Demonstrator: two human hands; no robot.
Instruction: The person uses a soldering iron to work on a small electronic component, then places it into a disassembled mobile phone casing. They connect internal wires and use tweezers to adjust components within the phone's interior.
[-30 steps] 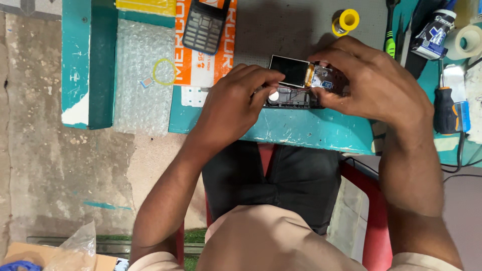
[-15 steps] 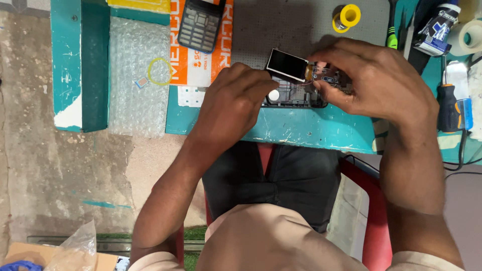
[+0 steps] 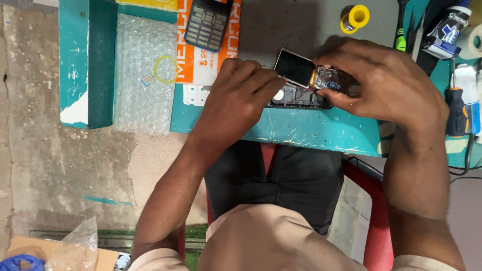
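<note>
While the head camera looks straight down, 1 view shows everything:

Head view, centre: the left hand (image 3: 241, 98) lies just left of middle, its fingers bent onto the near end of a dark phone body (image 3: 301, 98) that rests flat on the teal bench (image 3: 311, 131).

Left grip: fingertips pressed narrowly against the phone body, pinning it rather than wrapping it.

Head view, right of centre: the right hand (image 3: 386, 83) arches over the far end of the same phone body, thumb and fingers pinched on a circuit board (image 3: 334, 81) with a small dark screen (image 3: 295, 68) hinged up from it, tilted toward the upper left.

Right grip: narrow pinch, closed on the circuit board.

Screen: raised off the phone body, its lower edge touching the left fingertips.

Top centre: a loose black keypad panel (image 3: 207, 24) lies on an orange printed sheet (image 3: 226, 55), well apart from both hands.

Upper left: bubble wrap (image 3: 138, 80) carries a yellow rubber band (image 3: 165, 69) and a tiny card (image 3: 148, 79).

Top right: a yellow solder spool (image 3: 355, 18) sits on the grey mat (image 3: 281, 25); a green-handled tool (image 3: 400, 42) and a small bottle (image 3: 444, 30) lie beyond the right hand.

Right edge: 1 black-handled screwdriver (image 3: 456, 113) lies near the right wrist.

Bottom: red chair (image 3: 374, 221) edges flank the person's lap.
</note>
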